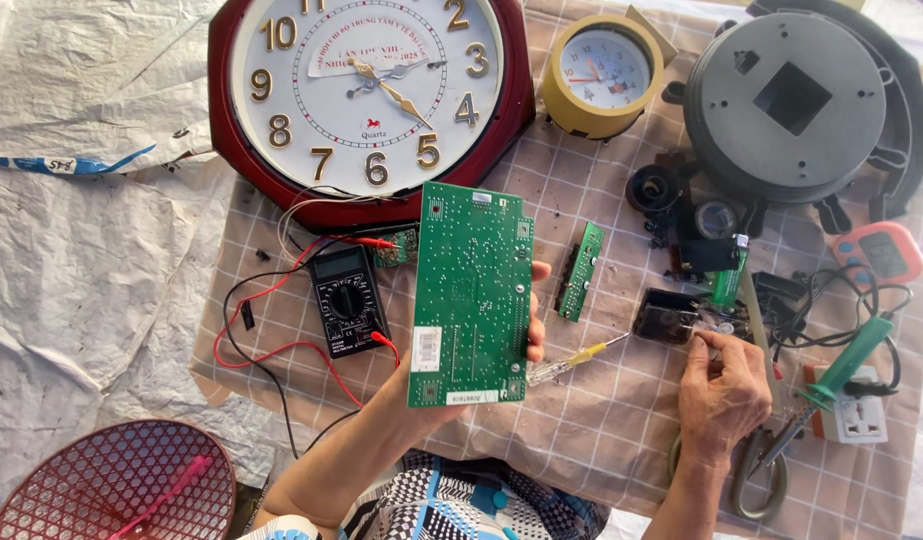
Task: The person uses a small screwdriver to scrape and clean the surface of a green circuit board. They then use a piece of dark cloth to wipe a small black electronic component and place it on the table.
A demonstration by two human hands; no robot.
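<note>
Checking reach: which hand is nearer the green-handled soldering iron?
Right. The right hand sits just beside the soldering iron, not touching it. The left hand is farther away, holding the green circuit board.

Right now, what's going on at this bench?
A person holds a green circuit board upright in the left hand, solder side to the camera. The right hand reaches into small parts beside a black clock movement. A multimeter with red and black leads, a yellow-handled screwdriver and a large wall clock lie nearby.
</note>
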